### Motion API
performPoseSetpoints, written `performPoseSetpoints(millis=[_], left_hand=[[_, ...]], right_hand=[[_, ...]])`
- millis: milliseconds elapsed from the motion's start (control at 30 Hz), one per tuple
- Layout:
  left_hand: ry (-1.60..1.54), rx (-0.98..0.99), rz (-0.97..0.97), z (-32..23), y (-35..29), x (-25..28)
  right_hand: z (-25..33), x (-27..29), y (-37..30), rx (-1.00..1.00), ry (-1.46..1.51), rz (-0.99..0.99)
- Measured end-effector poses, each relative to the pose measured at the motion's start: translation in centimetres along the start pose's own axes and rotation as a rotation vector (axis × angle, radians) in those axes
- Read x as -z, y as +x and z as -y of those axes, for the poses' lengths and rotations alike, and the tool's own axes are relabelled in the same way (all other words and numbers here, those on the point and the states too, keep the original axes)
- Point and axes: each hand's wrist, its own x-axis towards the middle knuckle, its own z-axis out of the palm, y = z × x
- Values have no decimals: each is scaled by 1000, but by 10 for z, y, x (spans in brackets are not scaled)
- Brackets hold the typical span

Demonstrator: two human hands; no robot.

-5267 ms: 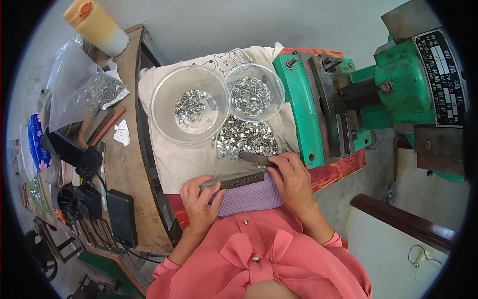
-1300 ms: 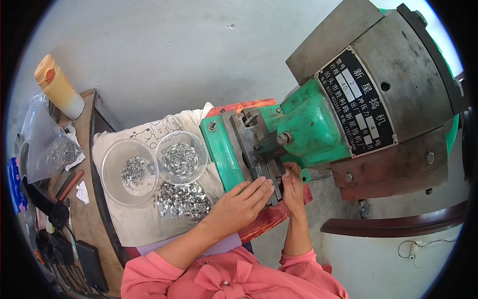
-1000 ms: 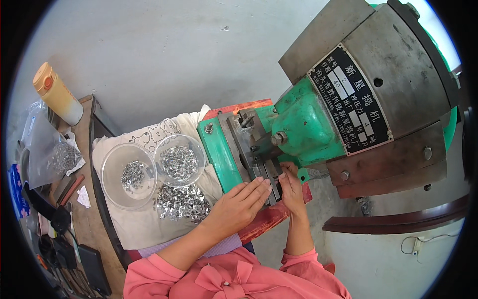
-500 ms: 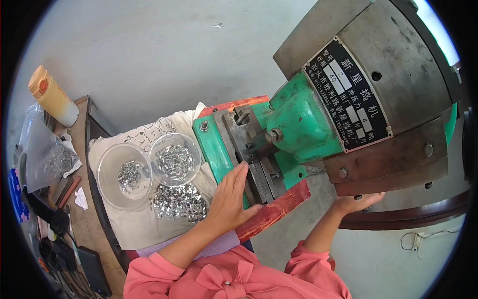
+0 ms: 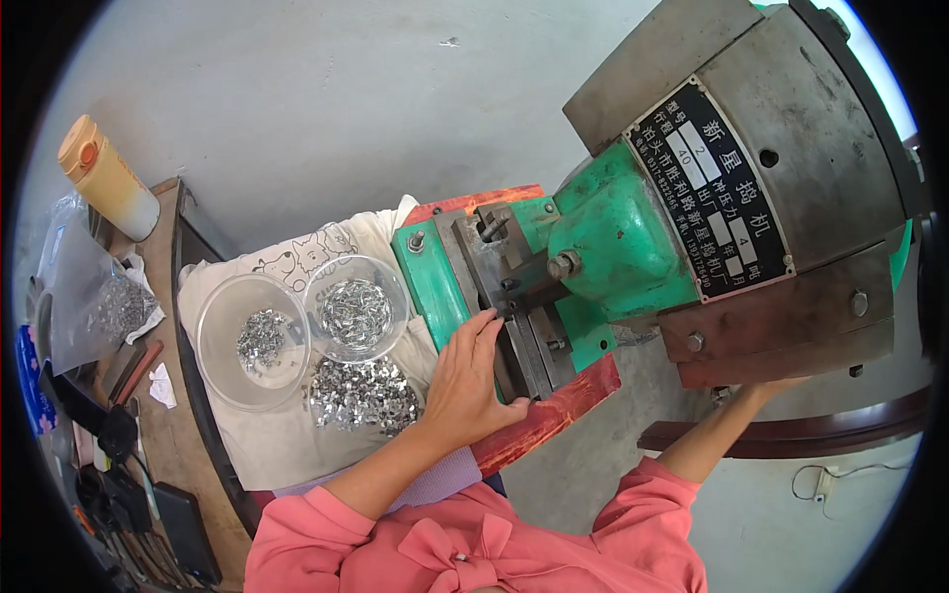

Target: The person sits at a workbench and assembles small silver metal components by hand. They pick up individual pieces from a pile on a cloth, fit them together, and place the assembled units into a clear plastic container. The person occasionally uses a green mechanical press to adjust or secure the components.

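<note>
On the green bed of the punch press (image 5: 633, 247), the left hand (image 5: 470, 381) lay flat, its fingers (image 5: 486, 331) loosely spread and stretched toward the dark steel die block (image 5: 519, 326) under the ram; the fingertips touched the block's near edge. Whether a small piece sat pinched beneath them could not be told, for the fingers covered that spot. The palm rested on the green bed plate (image 5: 435, 287), apparently to steady the reach into the narrow slot. The right hand (image 5: 766, 388) reached away under the machine's grey, rust-streaked body, and only the wrist and the heel of the hand showed, so its grip could not be told.

Just left of the press, within easy reach of the left arm, a loose heap of small shiny metal stampings (image 5: 361, 395) lay on a white cloth (image 5: 267, 445). Beside it stood two clear plastic bowls, touching: the nearer bowl (image 5: 356, 306) well filled with such pieces, the farther bowl (image 5: 252, 341) holding fewer. Farther left, a clear bag (image 5: 99, 306) of more pieces and a yellow capped bottle (image 5: 104, 178) sat on the wooden bench (image 5: 173, 435).
</note>
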Motion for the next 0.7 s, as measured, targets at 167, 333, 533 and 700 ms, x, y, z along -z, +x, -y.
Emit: performPoseSetpoints(millis=[167,333,533,700], left_hand=[[27,-22,-39,-1,13,-4],[91,8,-109,9,37,-9],[118,28,-111,14,50,-6],[150,21,-112,13,53,-6]], right_hand=[[40,3,125,191,-232,116],[163,-61,138,353,-525,635],[217,-100,125,411,-677,790],[166,-72,173,395,-661,635]])
